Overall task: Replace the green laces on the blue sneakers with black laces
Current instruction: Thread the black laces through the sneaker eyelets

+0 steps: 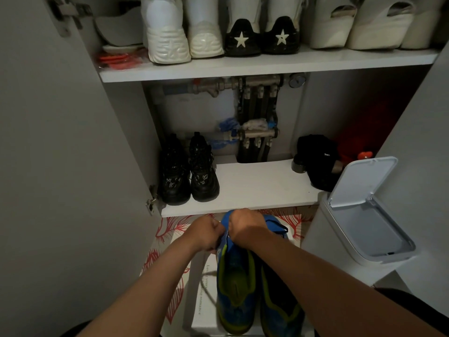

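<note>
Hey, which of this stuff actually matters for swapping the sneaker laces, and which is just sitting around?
For the job:
blue sneakers
left hand and right hand, both gripping them

Just lying about:
black sneakers
white shoes
star-heeled shoes
open bin

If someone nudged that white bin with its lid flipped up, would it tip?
Probably light: the white bin looks like thin plastic. The raised lid leans back, so a push there might tip it.

Dim, muted light is recorded throughout: the white shoes (167,32) and upper shelf (267,65) are lit brightest, the recess behind the pipes (257,98) is lost in shadow, fine detail is softened, and straight edges are bent by wide-angle distortion.
</note>
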Motion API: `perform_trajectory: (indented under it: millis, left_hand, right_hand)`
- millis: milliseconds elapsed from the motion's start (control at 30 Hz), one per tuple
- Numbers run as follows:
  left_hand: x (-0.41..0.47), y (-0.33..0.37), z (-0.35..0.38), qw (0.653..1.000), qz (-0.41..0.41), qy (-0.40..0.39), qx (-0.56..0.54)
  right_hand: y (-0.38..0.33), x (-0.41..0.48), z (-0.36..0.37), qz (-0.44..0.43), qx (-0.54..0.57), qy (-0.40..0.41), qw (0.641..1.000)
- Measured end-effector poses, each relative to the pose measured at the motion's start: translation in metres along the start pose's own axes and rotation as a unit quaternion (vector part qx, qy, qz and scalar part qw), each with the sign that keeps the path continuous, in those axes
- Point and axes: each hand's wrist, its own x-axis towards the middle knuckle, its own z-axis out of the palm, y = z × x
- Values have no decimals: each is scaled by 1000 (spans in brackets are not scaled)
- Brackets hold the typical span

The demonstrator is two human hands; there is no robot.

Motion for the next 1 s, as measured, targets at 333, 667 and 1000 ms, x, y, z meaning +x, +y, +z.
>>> perform_trajectory:
  millis: [333, 667, 1000]
  left_hand:
    - [5, -1, 3, 997, 44, 44, 37]
    - [9, -2, 9, 996, 18, 86, 1]
    - [9, 6, 5, 994, 3, 86, 60]
  right_hand:
    - [14, 13, 8, 109, 233, -46, 965]
    - [1, 14, 20, 165, 130, 22, 977]
    - [15, 13, 6, 59, 190, -21, 980]
